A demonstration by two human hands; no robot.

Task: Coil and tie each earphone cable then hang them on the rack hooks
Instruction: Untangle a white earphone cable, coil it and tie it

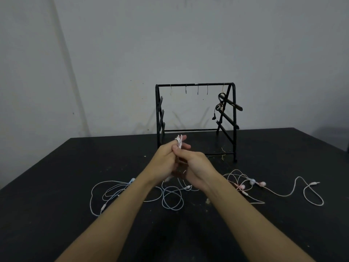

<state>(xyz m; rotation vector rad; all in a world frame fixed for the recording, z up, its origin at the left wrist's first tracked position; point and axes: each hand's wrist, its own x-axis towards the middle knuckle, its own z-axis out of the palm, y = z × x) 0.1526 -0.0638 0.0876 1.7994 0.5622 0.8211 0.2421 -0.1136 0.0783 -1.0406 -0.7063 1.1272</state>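
Note:
My left hand [166,157] holds a white earphone cable [178,140] wound in loops around its raised fingers, above the black table. My right hand [194,163] is pressed against the left, its fingers curled and pinching the same cable just below the loops. Behind the hands stands a black rack [196,118] with several thin hooks [198,89] on its top bar. A coiled black earphone [220,104] hangs from the rightmost hook. A pale blue earphone cable [171,199] lies loose on the table under my arms, and a pink one [279,191] sprawls to the right.
The black table [56,186] ends at a grey wall behind the rack. A short wire tie [223,154] lies by the rack's right foot. Small crumbs of debris dot the tabletop near the cables.

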